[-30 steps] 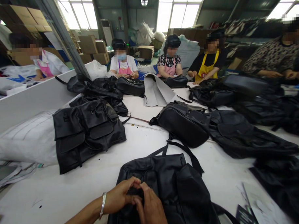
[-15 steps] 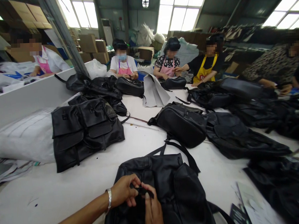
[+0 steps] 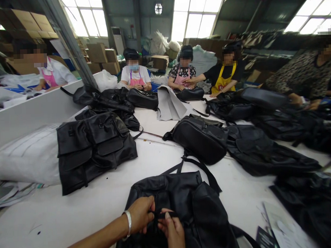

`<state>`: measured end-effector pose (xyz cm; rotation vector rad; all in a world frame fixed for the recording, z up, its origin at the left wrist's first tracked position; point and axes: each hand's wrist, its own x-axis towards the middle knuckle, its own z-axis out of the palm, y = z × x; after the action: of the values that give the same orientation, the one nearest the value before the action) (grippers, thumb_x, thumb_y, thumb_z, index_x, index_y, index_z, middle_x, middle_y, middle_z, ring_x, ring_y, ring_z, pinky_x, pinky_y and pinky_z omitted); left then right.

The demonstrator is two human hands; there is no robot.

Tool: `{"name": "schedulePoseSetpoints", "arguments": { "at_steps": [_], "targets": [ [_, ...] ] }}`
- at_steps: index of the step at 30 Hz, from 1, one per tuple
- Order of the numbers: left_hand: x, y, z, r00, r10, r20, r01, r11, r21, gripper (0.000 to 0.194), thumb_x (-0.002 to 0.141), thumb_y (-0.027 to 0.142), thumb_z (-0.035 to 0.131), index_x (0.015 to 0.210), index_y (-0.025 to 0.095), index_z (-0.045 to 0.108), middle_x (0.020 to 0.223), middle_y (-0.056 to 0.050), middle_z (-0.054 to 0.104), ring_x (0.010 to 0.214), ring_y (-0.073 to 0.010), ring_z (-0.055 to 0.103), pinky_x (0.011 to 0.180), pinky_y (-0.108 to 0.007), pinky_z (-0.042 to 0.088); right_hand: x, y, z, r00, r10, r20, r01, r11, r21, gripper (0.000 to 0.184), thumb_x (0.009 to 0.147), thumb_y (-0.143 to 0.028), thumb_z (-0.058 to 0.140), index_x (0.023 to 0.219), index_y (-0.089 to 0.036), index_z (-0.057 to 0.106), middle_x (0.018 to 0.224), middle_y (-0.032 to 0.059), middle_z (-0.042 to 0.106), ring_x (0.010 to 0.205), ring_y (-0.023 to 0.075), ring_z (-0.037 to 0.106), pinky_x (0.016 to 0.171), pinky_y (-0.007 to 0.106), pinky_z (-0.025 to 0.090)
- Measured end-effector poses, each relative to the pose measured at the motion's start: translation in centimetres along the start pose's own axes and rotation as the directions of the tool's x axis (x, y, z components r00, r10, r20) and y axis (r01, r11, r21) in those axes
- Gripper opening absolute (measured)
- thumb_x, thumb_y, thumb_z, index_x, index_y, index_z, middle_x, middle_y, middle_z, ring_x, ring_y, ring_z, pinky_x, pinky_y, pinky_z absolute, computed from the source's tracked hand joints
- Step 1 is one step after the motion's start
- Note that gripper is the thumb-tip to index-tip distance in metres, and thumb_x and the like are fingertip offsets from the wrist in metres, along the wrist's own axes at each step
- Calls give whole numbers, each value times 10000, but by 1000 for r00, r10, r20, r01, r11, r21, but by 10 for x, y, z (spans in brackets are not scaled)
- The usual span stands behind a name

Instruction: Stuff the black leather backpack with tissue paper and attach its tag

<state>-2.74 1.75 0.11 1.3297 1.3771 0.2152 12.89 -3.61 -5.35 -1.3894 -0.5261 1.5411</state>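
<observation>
On the table [image 3: 98, 213], toward its near edge, a black backpack [image 3: 210, 209] lies with its front pockets up and its shoulder straps spreading out beyond its top and right side. Over its left half, the left hand [image 3: 143, 213], with a silver bracelet [image 3: 128, 224] at the wrist, is curled with thumb and fingers pinching a short black strap [image 3: 157, 214]; the right hand [image 3: 173, 227], just beside it, pinches the same strap between thumb and fingers. Toward the table's left edge, a flat black bag [image 3: 97, 148] leans on a white sack [image 3: 28, 154]. Past the backpack's top, a plump black bag [image 3: 201, 139] touches a limp one [image 3: 261, 147] reaching toward the right edge. A folded grey sheet [image 3: 170, 104] stands near the far edge, where a person in a yellow apron [image 3: 224, 78] stretches an arm toward the neighbour in a pink apron [image 3: 182, 77].
</observation>
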Motion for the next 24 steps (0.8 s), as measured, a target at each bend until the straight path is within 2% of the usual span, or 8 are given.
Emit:
{"name": "schedulePoseSetpoints", "arguments": {
  "at_steps": [6, 14, 19, 24],
  "targets": [
    [4, 2, 2, 999, -29, 23, 31, 994, -101, 260, 718, -9, 423, 847, 215, 403, 343, 121, 449, 311, -160, 520, 241, -149, 309, -6, -11, 7, 996, -82, 27, 85, 975, -205, 689, 706, -738, 574, 1017, -135, 689, 975, 120, 710, 823, 243, 643, 748, 338, 541],
    [2, 3, 1, 998, -25, 62, 39, 968, -249, 258, 726, -23, 398, 846, 205, 407, 363, 83, 529, 317, -149, 523, 282, -157, 360, -11, -16, 14, 995, -93, 41, 101, 953, -285, 632, 746, -697, 542, 1041, -158, 691, 974, 106, 710, 824, 242, 654, 765, 328, 533],
    [-1, 4, 1, 999, -2, 52, 17, 961, -275, 234, 720, 8, 423, 852, 201, 413, 364, 82, 530, 296, -130, 489, 279, -141, 331, -12, -9, 15, 995, -97, 4, 95, 973, -211, 622, 728, -692, 595, 1023, -155, 707, 944, 107, 720, 787, 239, 666, 744, 332, 549],
    [-3, 4, 2, 999, 16, 34, -6, 961, -276, 211, 728, 37, 433, 861, 200, 414, 363, 86, 520, 284, -120, 461, 278, -139, 312, -10, 2, 14, 998, -52, -34, 52, 999, -8, 638, 660, -682, 694, 985, -134, 716, 887, 102, 726, 794, 233, 670, 751, 341, 576]
  ]
}}
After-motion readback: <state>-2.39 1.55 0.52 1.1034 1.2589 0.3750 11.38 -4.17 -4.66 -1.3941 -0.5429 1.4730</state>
